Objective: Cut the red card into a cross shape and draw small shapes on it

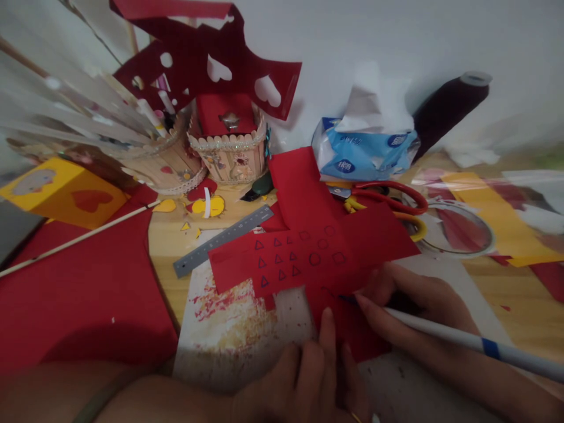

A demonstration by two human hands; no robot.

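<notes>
A cross-shaped piece of red paper (pixel 304 244) lies on a white sheet with red and gold smears. Rows of small triangles, circles and squares are drawn across its middle. My right hand (pixel 409 305) grips a white marker pen (pixel 445 333) with a blue band, its blue tip touching the lower flap near a faint line. My left hand (pixel 308 376) rests on that flap, index finger stretched out and thumb apart, pressing the paper from below. A grey ruler (pixel 224 241) lies just left of the cross.
Red-handled scissors (pixel 392 197) and a tape roll (pixel 458 229) lie right of the cross. Behind stand a tissue pack (pixel 365 150), a decorated basket (pixel 233 155) and a yellow box (pixel 61 191). A wooden stick (pixel 83 236) crosses red sheets at left.
</notes>
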